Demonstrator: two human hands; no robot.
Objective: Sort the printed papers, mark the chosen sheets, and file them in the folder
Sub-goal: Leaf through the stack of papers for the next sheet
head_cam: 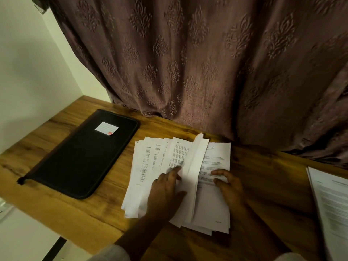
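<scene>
A fanned stack of printed papers (180,178) is spread at the centre of the frame on the wooden surface (79,208), presumably so that headings can be read while sorting. The left hand (165,191) is laid flat on the left part of the fan, fingers spread and open — nothing is gripped, the sheets are merely pinned down. One sheet (195,166) is seen raised on edge between the hands, mid-turn. The right hand (227,185) is held curled and loosely open over the right-hand page, nothing pinched in its grip. The black folder (82,155) lies zipped at centre left, unused. A second pile (331,200) sits at the right edge — likely already sorted.
</scene>
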